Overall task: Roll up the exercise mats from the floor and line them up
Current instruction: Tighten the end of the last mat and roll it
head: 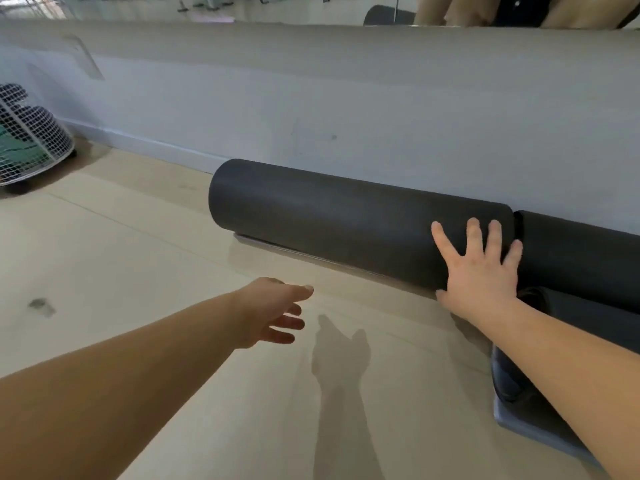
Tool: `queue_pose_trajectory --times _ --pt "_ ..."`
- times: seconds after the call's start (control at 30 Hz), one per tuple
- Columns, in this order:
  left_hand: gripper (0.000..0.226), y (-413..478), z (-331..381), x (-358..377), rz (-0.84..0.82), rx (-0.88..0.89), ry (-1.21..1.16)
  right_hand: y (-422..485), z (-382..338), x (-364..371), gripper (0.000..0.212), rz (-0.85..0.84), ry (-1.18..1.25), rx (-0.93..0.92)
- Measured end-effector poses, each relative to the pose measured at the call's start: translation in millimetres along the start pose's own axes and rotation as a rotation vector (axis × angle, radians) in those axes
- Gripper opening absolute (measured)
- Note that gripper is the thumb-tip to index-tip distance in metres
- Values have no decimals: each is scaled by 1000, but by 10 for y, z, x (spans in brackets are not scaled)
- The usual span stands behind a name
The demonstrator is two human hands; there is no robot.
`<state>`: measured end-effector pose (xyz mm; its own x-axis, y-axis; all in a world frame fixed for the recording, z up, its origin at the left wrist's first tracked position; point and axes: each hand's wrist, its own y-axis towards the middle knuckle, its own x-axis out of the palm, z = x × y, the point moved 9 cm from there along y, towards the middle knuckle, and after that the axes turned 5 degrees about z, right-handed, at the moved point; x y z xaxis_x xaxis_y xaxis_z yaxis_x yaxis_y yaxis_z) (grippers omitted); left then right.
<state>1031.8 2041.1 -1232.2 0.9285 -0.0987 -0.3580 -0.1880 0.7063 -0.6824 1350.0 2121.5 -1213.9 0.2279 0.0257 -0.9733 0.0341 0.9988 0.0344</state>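
Note:
A rolled dark grey exercise mat (332,220) lies on the floor against the pale wall. A second rolled dark mat (581,258) lies end to end with it on the right, partly cut off by the frame edge. My right hand (481,268) rests flat on the right end of the first roll, fingers spread, not gripping it. My left hand (273,311) hovers over the beige floor in front of the roll, fingers loosely apart, holding nothing. My right forearm hides part of a dark object low on the right.
A white wire-cage fan (31,140) stands on the floor at the far left by the wall. A mirror (207,8) runs above the wall ledge. A dark shoe on a grey pad (519,410) sits at the lower right. Beige floor (138,271) stretches left.

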Motion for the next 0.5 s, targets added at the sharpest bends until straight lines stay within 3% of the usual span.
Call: queue_pose_trajectory --times 0.13,0.23,0.33,0.5 --pt "42 -317 -495 -636 118 24 13 -531 -1006 -409 103 52 113 -236" --pt "71 -591 -920 -1143 215 30 -37 -1035 -2026 -575 77 -180 350 -415" --pt "70 -900 -1302 -1668 298 36 -50 -1423 -2805 -826 59 -415 550 -501" --pt "59 -1487 -1930 -2564 447 55 -100 -2092 -3811 -1470 64 -483 562 -723"
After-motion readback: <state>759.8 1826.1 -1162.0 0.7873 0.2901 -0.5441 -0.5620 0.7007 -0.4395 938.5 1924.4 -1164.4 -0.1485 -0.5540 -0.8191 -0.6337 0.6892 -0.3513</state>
